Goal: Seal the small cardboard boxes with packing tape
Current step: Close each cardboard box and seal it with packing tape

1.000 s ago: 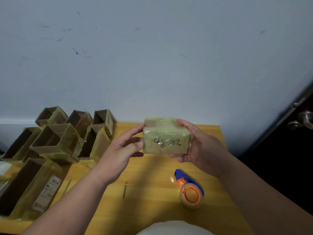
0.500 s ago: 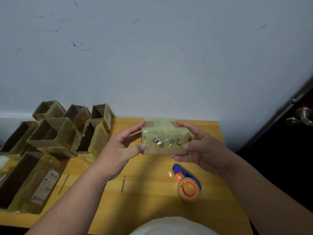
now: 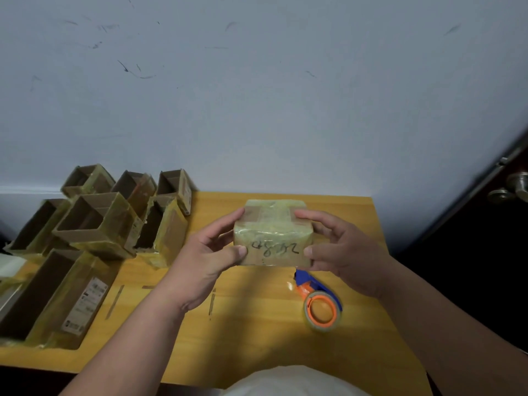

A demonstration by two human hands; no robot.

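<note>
A small closed cardboard box (image 3: 273,238), wrapped in shiny yellowish tape with black handwriting on its near face, is held above the wooden table (image 3: 257,338). My left hand (image 3: 205,261) grips its left end, thumb on the near face and fingers on top. My right hand (image 3: 345,252) grips the right end the same way. Below the right hand, a tape dispenser (image 3: 321,305) with a blue handle and orange core lies on the table.
Several open, tape-covered cardboard boxes (image 3: 94,224) crowd the table's left side, a long one (image 3: 48,295) nearest me. A grey wall rises behind the table. A dark door with a metal knob (image 3: 511,188) stands at the right.
The box has tilted so more of its top face shows, and both hands have shifted their grip on its ends. The camera has dipped slightly.
</note>
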